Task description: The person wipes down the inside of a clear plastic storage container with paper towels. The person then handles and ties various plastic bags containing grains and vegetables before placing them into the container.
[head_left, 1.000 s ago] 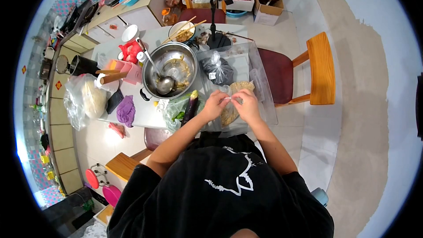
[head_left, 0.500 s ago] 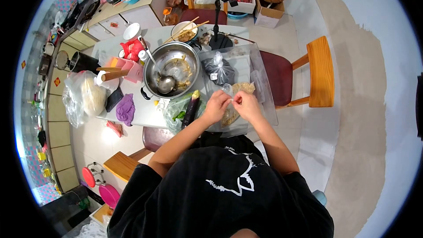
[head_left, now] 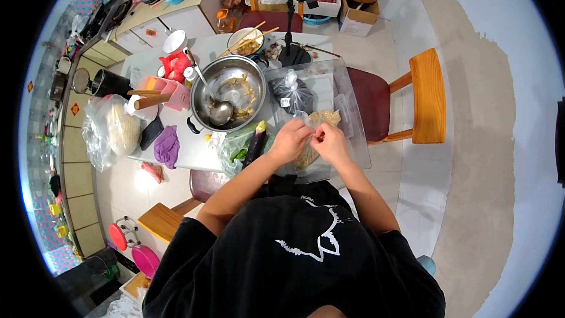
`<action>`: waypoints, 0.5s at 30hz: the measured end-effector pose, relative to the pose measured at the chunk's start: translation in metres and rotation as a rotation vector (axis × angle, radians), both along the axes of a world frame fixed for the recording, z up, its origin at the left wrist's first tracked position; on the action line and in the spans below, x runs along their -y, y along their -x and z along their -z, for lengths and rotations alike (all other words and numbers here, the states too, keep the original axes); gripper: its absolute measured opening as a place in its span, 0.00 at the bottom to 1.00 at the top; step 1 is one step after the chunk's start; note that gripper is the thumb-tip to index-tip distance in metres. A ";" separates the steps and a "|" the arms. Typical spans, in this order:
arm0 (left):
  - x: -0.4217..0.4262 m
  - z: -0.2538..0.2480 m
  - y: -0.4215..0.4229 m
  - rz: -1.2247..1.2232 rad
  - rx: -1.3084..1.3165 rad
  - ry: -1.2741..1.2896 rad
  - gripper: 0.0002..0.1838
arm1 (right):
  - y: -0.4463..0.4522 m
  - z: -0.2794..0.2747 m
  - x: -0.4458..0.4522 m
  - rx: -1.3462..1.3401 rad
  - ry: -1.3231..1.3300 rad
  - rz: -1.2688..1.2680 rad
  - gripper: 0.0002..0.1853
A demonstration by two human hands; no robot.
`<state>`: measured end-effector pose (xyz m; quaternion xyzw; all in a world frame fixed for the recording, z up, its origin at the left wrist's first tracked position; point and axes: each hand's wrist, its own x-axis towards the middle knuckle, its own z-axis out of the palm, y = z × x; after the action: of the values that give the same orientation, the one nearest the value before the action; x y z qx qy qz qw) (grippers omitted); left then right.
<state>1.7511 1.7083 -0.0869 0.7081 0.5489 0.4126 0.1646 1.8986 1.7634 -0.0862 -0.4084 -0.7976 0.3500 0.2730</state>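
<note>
My left hand point(head_left: 291, 141) and my right hand point(head_left: 329, 142) meet over a clear plastic tray point(head_left: 356, 115), fingers pinched together. What they pinch is too small and hidden to name. Under them lie bags of pale grain-like food point(head_left: 325, 118), partly covered by my hands. A tied clear bag of dark contents point(head_left: 292, 94) rests in the tray just beyond. Left of my left hand, a dark eggplant point(head_left: 255, 146) lies on a green plastic bag point(head_left: 231, 148). A steel pot point(head_left: 203, 109) with a ladle point(head_left: 221, 113) inside stands farther left.
A bowl with chopsticks point(head_left: 247, 41) and a black stand point(head_left: 294, 55) are at the table's far side. A pink container point(head_left: 176, 95), a purple cloth point(head_left: 167, 146) and a bag of noodles point(head_left: 122, 132) lie left. A wooden chair point(head_left: 428, 95) stands right.
The fingers of both hands have shifted slightly and drawn closer together over the tray. The whole view has moved a little. The objects on the table look unmoved.
</note>
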 end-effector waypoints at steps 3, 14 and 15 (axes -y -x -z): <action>-0.002 -0.001 0.000 -0.007 0.013 -0.010 0.04 | 0.001 0.001 0.006 -0.044 -0.107 0.006 0.10; 0.000 0.002 -0.009 -0.143 0.122 0.041 0.02 | 0.011 -0.003 0.020 -0.183 -0.022 0.264 0.07; 0.000 0.002 -0.010 -0.158 0.123 0.052 0.03 | 0.011 -0.003 0.020 -0.184 -0.022 0.265 0.07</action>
<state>1.7607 1.7080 -0.0893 0.6314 0.6026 0.4524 0.1832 1.8878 1.7433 -0.0827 -0.4733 -0.7122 0.3382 0.3929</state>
